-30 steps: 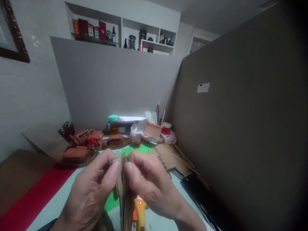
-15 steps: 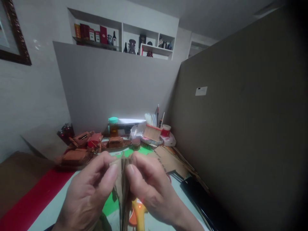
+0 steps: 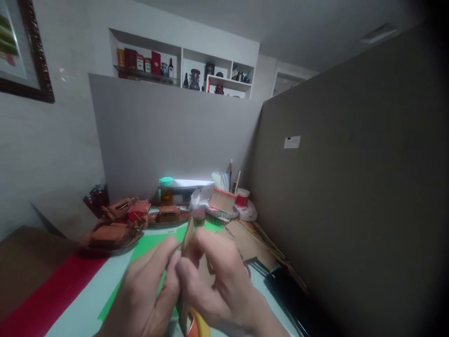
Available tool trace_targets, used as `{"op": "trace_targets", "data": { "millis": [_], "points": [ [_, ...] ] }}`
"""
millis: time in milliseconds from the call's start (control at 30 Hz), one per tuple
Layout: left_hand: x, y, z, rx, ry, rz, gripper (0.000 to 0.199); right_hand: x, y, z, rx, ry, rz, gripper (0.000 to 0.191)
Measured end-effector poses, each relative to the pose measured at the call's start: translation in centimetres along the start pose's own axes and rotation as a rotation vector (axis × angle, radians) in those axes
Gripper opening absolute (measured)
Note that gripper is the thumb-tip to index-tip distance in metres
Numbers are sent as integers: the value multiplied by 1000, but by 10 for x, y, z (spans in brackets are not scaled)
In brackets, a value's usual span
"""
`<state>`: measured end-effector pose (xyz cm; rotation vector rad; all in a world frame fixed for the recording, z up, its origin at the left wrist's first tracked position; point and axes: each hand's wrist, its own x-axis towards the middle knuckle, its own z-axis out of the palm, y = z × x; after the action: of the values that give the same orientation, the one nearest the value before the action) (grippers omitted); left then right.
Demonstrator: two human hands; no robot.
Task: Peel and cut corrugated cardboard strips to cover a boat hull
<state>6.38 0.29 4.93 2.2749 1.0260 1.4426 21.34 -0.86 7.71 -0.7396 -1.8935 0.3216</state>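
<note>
A thin piece of brown cardboard [image 3: 188,236] stands upright on edge between my hands. My left hand [image 3: 147,285] pinches it from the left, thumb and fingertips pressed together. On the other side my right hand [image 3: 219,281] grips it, the thumb against its near face and the fingers curled behind. The two thumbs almost meet. Below the hands, a yellow and orange tool [image 3: 199,324] lies on the table, mostly covered. Under the hands is a green sheet [image 3: 119,290].
Brown model boats [image 3: 112,236] stand at the left rear. Behind are a teal-lidded jar [image 3: 166,189], a wooden box [image 3: 222,200] of papers and brushes, and a red-and-white tub [image 3: 242,197]. Cardboard scraps [image 3: 245,241] and a black flat object [image 3: 294,299] lie right, beside a grey partition [image 3: 351,187].
The hands have closed nearer together around the cardboard, which shows less of its folded layers now. More of the green sheet is visible. The view has tilted up slightly.
</note>
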Motion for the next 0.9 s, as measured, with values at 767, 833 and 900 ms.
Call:
{"op": "trace_targets", "data": {
  "millis": [767,833,900],
  "points": [
    [2,13,1,-36,137,-75,29,-4,0,6,-9,66,46,23],
    [2,18,0,-34,170,-137,28,-4,-1,7,-17,100,42,22],
    [0,18,-1,-32,190,-147,28,-5,-2,7,-62,95,35,20]
  ]
}}
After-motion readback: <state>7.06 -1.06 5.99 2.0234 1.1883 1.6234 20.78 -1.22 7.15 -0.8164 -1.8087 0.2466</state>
